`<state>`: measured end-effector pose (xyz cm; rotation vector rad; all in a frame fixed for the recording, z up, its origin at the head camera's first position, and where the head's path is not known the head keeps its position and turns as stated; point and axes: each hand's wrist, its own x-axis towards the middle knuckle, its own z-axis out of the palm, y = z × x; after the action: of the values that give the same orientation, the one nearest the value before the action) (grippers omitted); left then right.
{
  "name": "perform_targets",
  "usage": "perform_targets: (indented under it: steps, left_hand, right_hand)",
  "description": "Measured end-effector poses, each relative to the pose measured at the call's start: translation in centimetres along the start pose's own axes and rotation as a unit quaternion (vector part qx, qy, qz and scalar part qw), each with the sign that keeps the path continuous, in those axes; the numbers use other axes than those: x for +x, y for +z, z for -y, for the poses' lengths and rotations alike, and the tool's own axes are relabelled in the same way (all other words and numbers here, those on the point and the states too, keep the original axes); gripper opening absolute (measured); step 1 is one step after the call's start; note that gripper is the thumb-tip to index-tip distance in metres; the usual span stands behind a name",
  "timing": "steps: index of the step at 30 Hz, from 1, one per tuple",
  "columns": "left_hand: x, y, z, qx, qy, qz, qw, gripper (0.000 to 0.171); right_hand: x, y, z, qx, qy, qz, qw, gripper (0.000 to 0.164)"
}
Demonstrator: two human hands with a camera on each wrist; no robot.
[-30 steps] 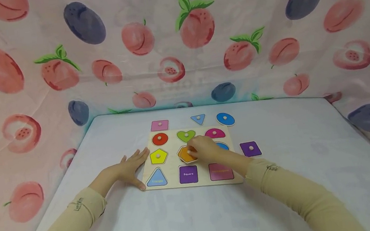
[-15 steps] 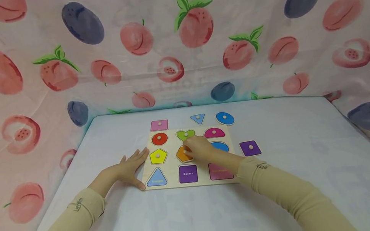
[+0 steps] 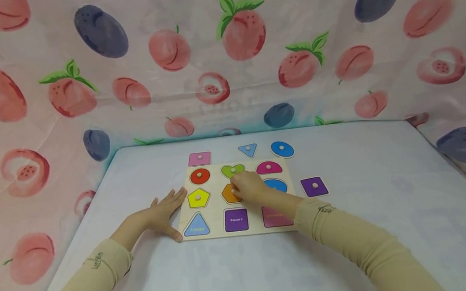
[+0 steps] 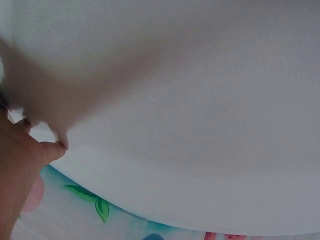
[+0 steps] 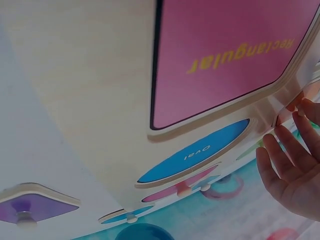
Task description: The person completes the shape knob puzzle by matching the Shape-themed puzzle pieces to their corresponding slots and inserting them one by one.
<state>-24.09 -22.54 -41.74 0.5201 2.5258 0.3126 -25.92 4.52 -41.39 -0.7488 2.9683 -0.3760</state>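
A wooden shape-puzzle board lies on the white table. My right hand pinches the knob of the orange hexagon piece at the board's middle recess; the hand covers part of it. In the right wrist view the right hand's fingers meet at that knob. My left hand is spread along the board's left edge, fingers extended. Red circle, green heart, magenta semicircle and yellow pentagon pieces sit in the board. Oval, triangle, square and rectangle recesses show printed colours.
Behind the board lie a pink rectangle piece, a light-blue triangle piece and a blue oval piece. To its right lies a purple square piece. A fruit-print cloth hangs behind the table.
My right hand has shifted slightly left with the orange hexagon piece, which has gone from askew over its recess to lined up with it. My left hand stays at the board's edge.
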Motion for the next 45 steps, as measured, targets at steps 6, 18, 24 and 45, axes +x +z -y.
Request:
perform_targets:
  steps: [6, 18, 24, 45]
  left_hand:
    - [-0.1, -0.1, 0.0, -0.004, -0.001, -0.001, 1.0000, 0.127]
    - [-0.1, 0.1, 0.1, -0.007, 0.004, -0.003, 1.0000, 0.127]
    - [-0.2, 0.1, 0.0, -0.006, 0.002, -0.005, 1.0000, 0.127]
    - [-0.3, -0.2, -0.3, -0.007, 0.003, 0.005, 1.0000, 0.128]
  right_hand:
    - [-0.1, -0.3, 0.2, -0.014, -0.008, 0.002, 1.000, 0.012]
    - [0.5, -0.8, 0.7, -0.022, -0.019, 0.010, 1.000, 0.022]
    - [0.5, -0.8, 0.9, -0.018, -0.017, 0.014, 1.000, 0.023]
    - [0.3, -1.6, -1.2, 0.026, -0.020, 0.067, 0.997, 0.011]
